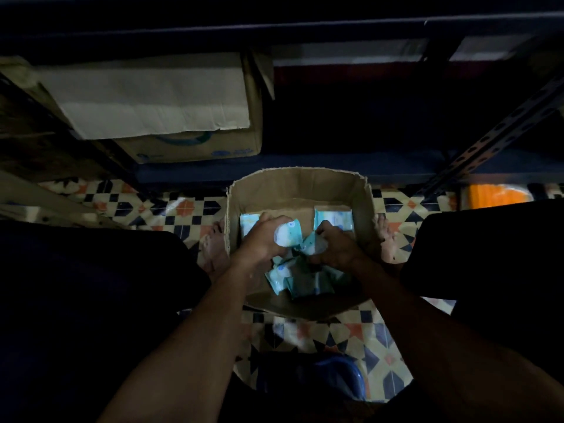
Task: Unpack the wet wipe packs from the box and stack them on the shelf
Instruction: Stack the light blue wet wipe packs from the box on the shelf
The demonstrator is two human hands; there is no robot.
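An open cardboard box [293,184] sits on the patterned floor between my feet. Several pale teal wet wipe packs lie inside it: a loose pile [300,279] at the near end, a flat pack [334,218] at the far right, another pack [247,224] at the far left. My left hand [264,236] is inside the box and grips a white and teal pack [288,232]. My right hand [335,248] grips another pack [312,244] beside it. The dark shelf [381,166] runs just beyond the box.
A larger cardboard box [189,145] with a raised flap stands on the shelf at the left. A slotted metal shelf post [488,141] slants at the right. A blue stool rim [341,370] shows below. My bare feet [213,245] flank the box. The scene is dim.
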